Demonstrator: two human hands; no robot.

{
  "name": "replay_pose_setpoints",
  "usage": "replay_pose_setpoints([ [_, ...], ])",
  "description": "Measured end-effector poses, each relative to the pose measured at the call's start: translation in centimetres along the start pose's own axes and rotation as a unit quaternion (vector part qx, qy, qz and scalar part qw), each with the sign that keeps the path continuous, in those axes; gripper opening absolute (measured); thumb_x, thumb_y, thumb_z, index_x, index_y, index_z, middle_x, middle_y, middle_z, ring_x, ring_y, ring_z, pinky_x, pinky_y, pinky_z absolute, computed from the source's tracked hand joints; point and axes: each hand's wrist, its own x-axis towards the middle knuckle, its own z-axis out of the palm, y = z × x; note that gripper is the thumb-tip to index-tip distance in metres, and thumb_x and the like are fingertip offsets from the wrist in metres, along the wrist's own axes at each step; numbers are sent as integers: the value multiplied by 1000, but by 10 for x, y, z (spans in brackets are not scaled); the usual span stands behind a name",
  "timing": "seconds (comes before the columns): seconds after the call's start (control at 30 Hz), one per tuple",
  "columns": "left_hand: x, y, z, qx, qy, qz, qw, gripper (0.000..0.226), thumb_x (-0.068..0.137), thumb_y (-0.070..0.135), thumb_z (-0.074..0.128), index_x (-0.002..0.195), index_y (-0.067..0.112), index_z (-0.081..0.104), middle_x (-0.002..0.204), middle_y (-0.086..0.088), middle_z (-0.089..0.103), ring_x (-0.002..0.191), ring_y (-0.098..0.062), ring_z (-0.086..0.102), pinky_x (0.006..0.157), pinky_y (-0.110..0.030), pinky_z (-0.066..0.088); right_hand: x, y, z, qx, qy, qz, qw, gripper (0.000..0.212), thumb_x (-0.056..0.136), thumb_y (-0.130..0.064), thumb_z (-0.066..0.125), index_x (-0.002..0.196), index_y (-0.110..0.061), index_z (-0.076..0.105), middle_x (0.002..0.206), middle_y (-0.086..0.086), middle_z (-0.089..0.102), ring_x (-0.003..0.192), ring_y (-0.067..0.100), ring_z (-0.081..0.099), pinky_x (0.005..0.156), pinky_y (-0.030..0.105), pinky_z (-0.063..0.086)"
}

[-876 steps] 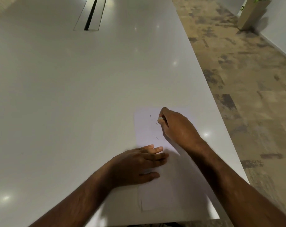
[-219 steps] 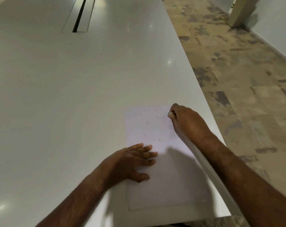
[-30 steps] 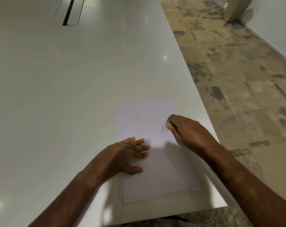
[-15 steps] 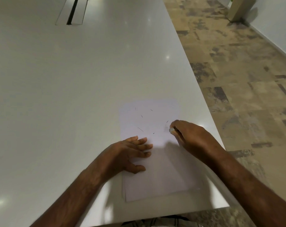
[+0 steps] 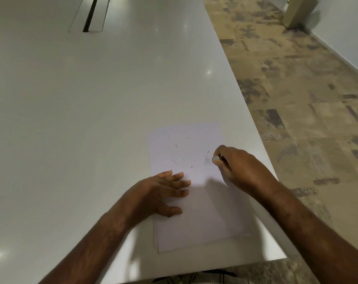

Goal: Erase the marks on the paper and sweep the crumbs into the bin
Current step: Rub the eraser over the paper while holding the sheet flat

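Right hand (image 5: 239, 167) slid nearer, pinching eraser (image 5: 216, 159); left hand (image 5: 163, 191) flat on paper (image 5: 194, 222). Smudge beside eraser; crumbs left of it unswept, bin unseen.

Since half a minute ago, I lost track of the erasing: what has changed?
The right hand, pinching the eraser, moved from the sheet's far middle to its right edge, nearer the person. The left hand still presses the paper flat; thin dark flecks remain.
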Motion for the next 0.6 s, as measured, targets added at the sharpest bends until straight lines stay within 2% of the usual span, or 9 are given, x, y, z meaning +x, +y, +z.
replay_pose_setpoints([
  [0.17,1,0,0,5,1,0,1000,48,77,41,80,117,14,77,139,12,61,141,-2,43,121,-20,22,9,-2,1,-19,40,5,999,15,111,-29,50,100,-21,57,91,-2,64,77,18,59,69,38,51],
  [0.3,3,0,-1,13,-6,4,1000,48,77,39,82,118,14,77,140,9,61,142,-3,42,122,-23,22,-11,-11,15,-45,54,-83,994,16,110,-22,53,95,-18,57,82,1,60,67,21,53,63,44,53],
  [0.4,1,0,-2,19,-10,3,1000,50,79,45,77,120,15,76,141,11,59,143,-2,41,122,-23,22,3,-6,9,-11,26,-44,999,17,113,-30,49,101,-23,58,90,-4,63,75,13,58,69,36,54],
  [0.5,0,0,-1,14,-8,-2,1000,50,79,45,77,120,16,76,141,12,59,142,-1,42,122,-21,21,17,-2,5,-45,69,-29,996,19,112,-31,49,95,-23,53,86,-4,61,70,12,55,61,31,45],
  [0.53,1,0,-1,13,-10,-5,1000,50,79,45,77,120,16,76,141,13,59,142,0,41,121,-22,21,18,-3,5,-55,80,-32,995,21,112,-29,49,92,-22,51,84,-3,60,68,13,54,59,31,43],
  [0.6,1,-1,0,16,-13,-6,1000,50,79,46,77,120,17,76,141,15,57,143,0,40,122,-22,21,13,-3,8,-61,66,-39,995,20,112,-27,49,93,-21,52,85,-1,61,69,15,54,61,34,47],
])
